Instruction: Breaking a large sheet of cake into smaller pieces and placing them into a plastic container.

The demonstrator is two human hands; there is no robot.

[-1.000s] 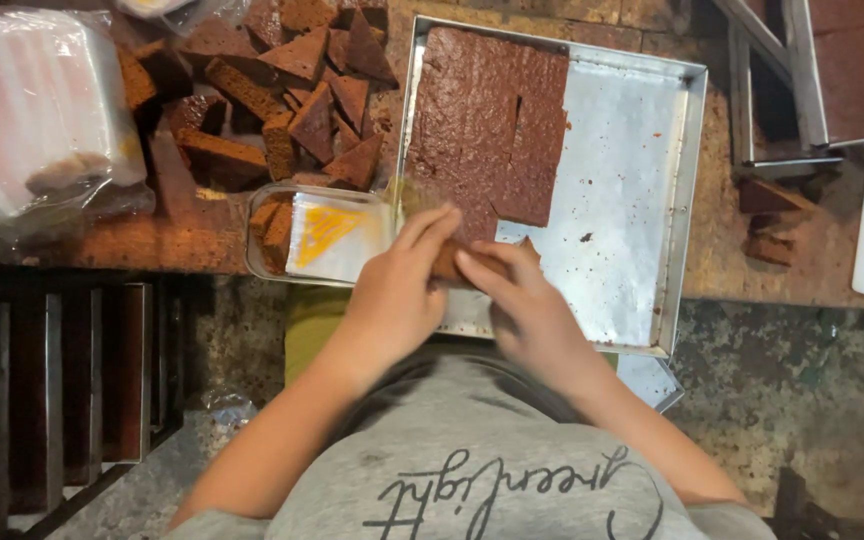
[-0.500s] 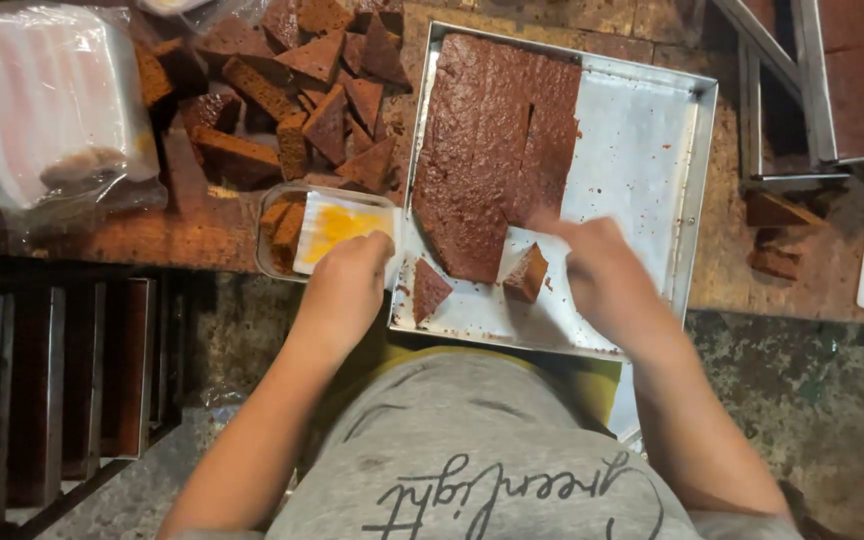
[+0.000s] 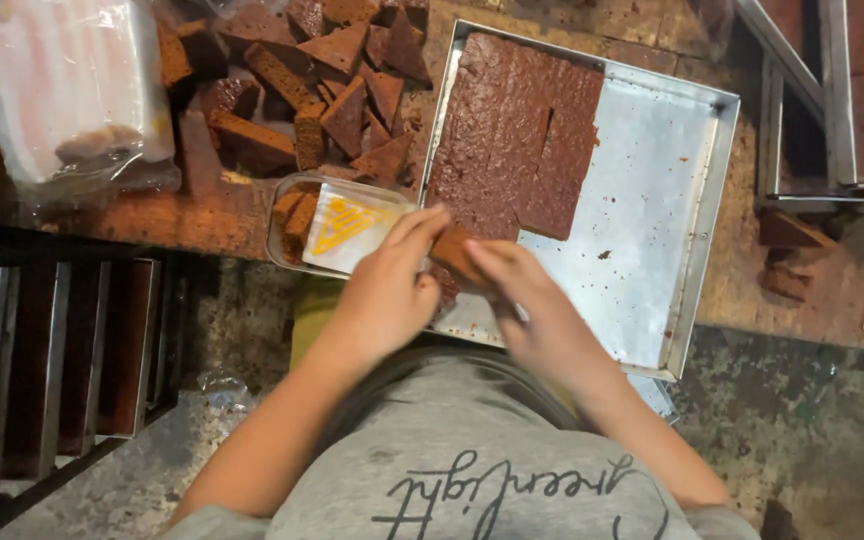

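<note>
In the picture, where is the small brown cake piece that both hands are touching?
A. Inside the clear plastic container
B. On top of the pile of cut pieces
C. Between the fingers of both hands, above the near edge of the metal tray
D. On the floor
C: the cake piece sits between the left hand and right hand, over the metal tray's near edge.

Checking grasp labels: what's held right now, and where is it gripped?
A brown cake piece, pinched at its two ends between the left hand and right hand fingertips, over the metal tray.
</note>
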